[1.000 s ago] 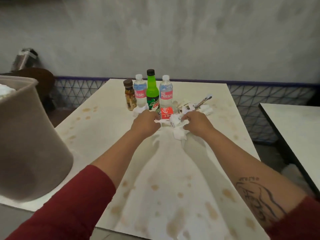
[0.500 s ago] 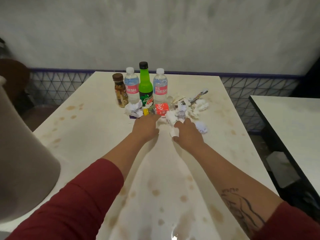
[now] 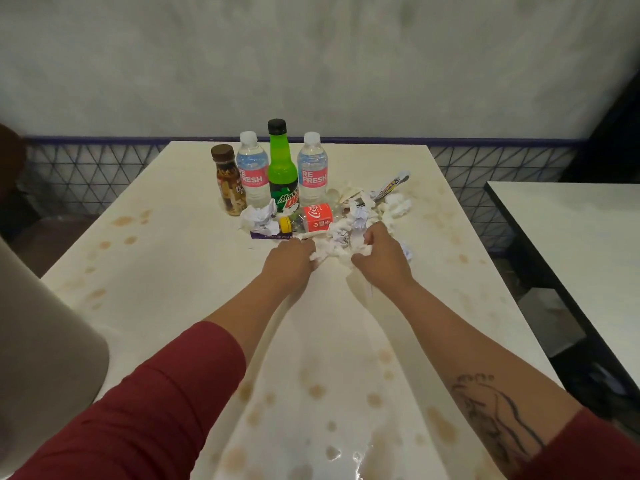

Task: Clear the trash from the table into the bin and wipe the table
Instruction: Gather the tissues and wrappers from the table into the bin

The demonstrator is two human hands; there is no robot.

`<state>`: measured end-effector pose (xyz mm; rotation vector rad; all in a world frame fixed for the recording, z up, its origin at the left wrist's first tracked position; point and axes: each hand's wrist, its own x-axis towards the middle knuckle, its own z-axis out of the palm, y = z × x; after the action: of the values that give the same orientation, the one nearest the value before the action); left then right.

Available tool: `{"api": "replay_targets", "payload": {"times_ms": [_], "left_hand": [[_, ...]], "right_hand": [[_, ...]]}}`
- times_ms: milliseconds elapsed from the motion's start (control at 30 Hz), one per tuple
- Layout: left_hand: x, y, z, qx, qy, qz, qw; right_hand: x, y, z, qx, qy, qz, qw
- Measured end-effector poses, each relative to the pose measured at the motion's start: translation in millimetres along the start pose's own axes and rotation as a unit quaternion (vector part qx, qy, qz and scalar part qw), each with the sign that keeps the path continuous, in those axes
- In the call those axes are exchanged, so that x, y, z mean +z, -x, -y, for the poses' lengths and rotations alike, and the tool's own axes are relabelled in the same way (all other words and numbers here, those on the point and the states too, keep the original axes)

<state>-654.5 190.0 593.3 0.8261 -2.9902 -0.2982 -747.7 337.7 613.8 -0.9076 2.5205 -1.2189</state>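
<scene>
The left hand [image 3: 289, 263] and right hand [image 3: 379, 261] each curl round crumpled tissues [image 3: 332, 249], likely light, soft and prone to scatter, so best bunched in 2 tight handfuls

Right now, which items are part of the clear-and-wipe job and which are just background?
Job: crumpled tissues, tipped Coca-Cola bottle, Mountain Dew bottle, two water bottles, brown bottle, wrapper, bin, stained table.
Background: neighbouring table, mesh fence.

It looked like a canteen or small eatery: a stained white surface [image 3: 166, 271] stood beside a second surface [image 3: 571, 237], and drink bottles [image 3: 283, 168] and crumpled napkins [image 3: 258, 216] lay on the first.
</scene>
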Motion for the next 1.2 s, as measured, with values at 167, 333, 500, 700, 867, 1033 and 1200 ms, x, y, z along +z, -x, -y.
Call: {"api": "replay_targets", "payload": {"times_ms": [167,333,500,700,867,1033,1200], "left_hand": [[3.5,3.5,3.3,-0.022,0.072,0.005,0.997],[-2.5,8.5,2.6,-0.068,0.178,-0.037,0.981],[-12.7,14.5,-0.9,-0.104,0.254,-0.061,0.960],[-18.0,19.5,1.4,-0.138,0.306,-0.063,0.940],[-21.4,19.7,17.3,-0.181,0.347,-0.070,0.918],[-28.9,15.8,36.9,-0.188,0.297,-0.155,0.923],[-34.7,-1.2,52.2,-0.194,0.227,-0.164,0.940]], "right_hand": [[-8.8,-5.2,10.7,0.086,-0.151,-0.010,0.985],[-11.2,-5.9,12.4,0.124,-0.229,0.000,0.965],[-2.9,-7.2,9.8,0.095,-0.182,-0.013,0.979],[24.2,-16.1,11.9,-0.106,0.107,0.037,0.988],[46.2,-14.9,17.9,-0.143,0.351,0.140,0.915],[56.6,-9.1,14.5,-0.165,0.398,0.131,0.893],[52.9,-6.3,20.6,-0.170,0.306,0.104,0.931]]}}
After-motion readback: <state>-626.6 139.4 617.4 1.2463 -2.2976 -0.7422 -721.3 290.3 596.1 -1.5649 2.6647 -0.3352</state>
